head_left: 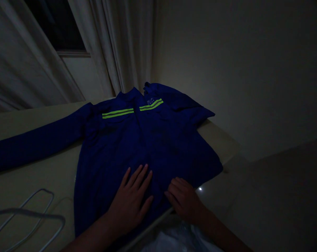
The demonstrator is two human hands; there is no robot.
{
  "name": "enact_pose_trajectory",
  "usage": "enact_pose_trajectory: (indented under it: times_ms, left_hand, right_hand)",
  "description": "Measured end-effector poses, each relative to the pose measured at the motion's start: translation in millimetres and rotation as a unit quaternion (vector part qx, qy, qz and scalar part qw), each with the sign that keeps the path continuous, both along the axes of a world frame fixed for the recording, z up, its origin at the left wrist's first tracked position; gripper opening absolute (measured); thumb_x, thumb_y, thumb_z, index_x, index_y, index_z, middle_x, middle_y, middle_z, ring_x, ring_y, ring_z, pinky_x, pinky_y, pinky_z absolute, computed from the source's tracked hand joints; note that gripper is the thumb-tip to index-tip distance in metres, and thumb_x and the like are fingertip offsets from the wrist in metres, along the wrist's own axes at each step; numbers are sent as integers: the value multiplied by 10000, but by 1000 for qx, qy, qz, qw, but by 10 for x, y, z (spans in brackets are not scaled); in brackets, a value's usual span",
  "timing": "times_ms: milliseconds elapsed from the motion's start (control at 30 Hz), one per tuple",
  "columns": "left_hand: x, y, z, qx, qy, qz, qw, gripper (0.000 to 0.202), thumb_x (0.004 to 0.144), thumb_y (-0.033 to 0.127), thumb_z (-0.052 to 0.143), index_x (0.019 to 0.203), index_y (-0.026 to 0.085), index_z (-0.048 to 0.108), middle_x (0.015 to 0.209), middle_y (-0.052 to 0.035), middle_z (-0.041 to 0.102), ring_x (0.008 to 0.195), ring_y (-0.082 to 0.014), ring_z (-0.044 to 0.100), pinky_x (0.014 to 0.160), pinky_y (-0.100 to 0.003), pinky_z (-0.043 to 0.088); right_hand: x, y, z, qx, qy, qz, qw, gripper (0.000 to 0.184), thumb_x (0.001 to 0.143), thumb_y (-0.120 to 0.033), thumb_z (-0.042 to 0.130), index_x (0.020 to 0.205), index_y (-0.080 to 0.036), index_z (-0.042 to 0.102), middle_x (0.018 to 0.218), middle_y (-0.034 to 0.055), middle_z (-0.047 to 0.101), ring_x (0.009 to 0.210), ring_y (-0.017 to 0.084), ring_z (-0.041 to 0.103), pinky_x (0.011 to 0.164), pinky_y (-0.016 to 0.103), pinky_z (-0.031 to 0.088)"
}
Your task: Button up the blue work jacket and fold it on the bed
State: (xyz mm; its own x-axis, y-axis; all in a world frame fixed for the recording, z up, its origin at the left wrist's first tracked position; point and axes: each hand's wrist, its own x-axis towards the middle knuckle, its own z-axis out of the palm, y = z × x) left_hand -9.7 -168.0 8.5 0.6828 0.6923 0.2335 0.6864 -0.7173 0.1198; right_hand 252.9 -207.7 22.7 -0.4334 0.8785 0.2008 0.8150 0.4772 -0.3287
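A dark blue work jacket (116, 147) with yellow-green stripes across the chest lies spread on a pale table, collar away from me. One sleeve stretches out to the left; the other side hangs toward the table's right edge. My left hand (133, 196) rests flat on the lower front of the jacket, fingers spread. Close to the near hem on the right, my right hand (183, 197) is closed, its curled fingers gripping the jacket's edge. The fabric between those fingers is mostly hidden, and the light is dim.
Bent white wire hangers (46, 214) lie on the table (61, 171) at the lower left. Long curtains (132, 42) hang behind the table, beside a dark window (60, 24). A plain wall (239, 70) rises at the right, above the floor (279, 196).
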Motion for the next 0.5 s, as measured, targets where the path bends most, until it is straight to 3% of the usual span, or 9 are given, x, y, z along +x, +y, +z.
enact_pose_trajectory:
  times_ms: [67, 233, 367, 500]
  left_hand:
    - [-8, 11, 30, 7, 7, -9, 1000, 717, 1060, 480, 447, 1691, 218, 229, 1748, -75, 270, 1606, -299, 254, 1313, -547, 109]
    - [-29, -25, 23, 33, 30, -15, 999, 724, 1058, 502, 437, 1688, 206, 239, 1749, -68, 258, 1621, -289, 203, 1315, -539, -23]
    - [-35, -19, 7, 46, 33, -19, 998, 718, 1056, 495, 446, 1683, 201, 257, 1745, -68, 273, 1622, -284, 194, 1315, -530, -36]
    - [-30, -12, 36, 48, 34, -15, 998, 706, 1059, 487, 445, 1682, 209, 263, 1743, -65, 283, 1614, -279, 223, 1318, -524, 22]
  right_hand:
    - [-36, -16, -2, -10, 16, -23, 1000, 252, 1073, -247, 470, 844, -234, 575, 849, 43, 657, 829, 207, 599, 829, 372, 452]
    - [-181, -77, -65, 13, -19, -98, 995, 277, 950, -478, 691, 844, -250, 574, 866, 67, 670, 836, 257, 605, 791, 409, 447]
    - [-155, -29, -51, 10, -41, -58, 997, 111, 978, -260, 636, 876, -239, 596, 882, 48, 687, 849, 230, 624, 807, 382, 442]
    - [-58, 68, 41, -54, -15, -27, 998, 187, 994, -160, 568, 820, -229, 575, 817, 17, 661, 772, 183, 612, 743, 335, 427]
